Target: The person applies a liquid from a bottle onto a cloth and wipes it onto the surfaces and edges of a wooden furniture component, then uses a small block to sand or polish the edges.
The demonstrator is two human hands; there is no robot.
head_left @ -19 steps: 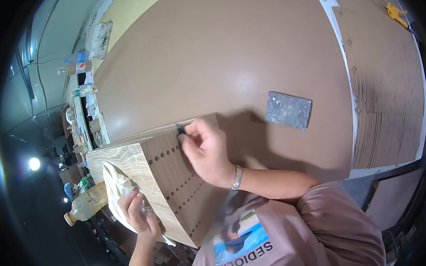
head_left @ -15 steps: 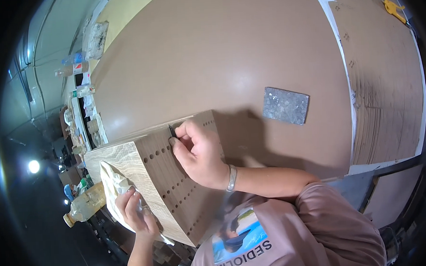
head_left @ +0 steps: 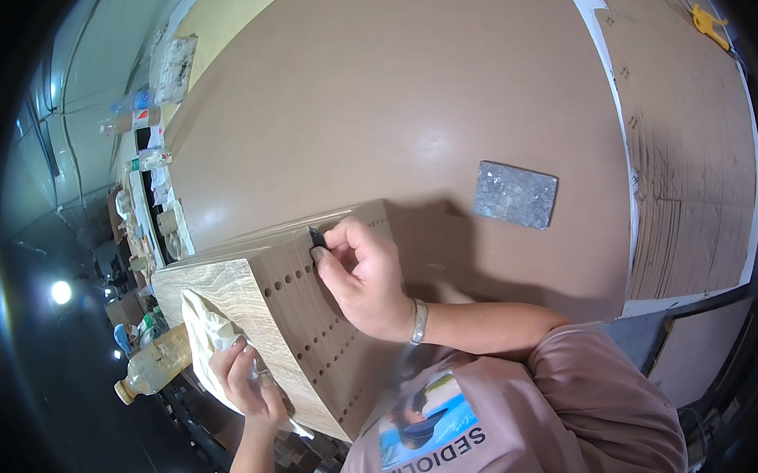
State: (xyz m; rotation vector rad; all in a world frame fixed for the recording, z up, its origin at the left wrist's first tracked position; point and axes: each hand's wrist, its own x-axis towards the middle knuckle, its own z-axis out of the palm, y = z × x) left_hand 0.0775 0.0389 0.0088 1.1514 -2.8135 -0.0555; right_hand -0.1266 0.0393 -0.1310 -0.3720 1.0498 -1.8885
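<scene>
A pale wood-grain stack of boards (head_left: 303, 333) stands near my body, its side face marked with rows of round dark holes. My right hand (head_left: 368, 279) is closed in a pinch on a small flat black piece (head_left: 316, 237), which is at the top edge of the holed face. What kind of piece it is, I cannot make out. On the left, my left hand (head_left: 248, 386) grips a crumpled white cloth (head_left: 204, 333) against the end face of the boards.
A grey speckled rectangular block (head_left: 517, 194) lies on the brown tabletop (head_left: 373, 93), to the right. Cardboard (head_left: 688, 155) covers the far right side, with a yellow air gun (head_left: 708, 23) on it. A clear plastic bottle (head_left: 154, 365) with yellowish contents is beside the cloth.
The whole view has shifted slightly, with things appearing a little lower and farther right. More of the black piece shows between my right fingers. My left hand stays on the cloth.
</scene>
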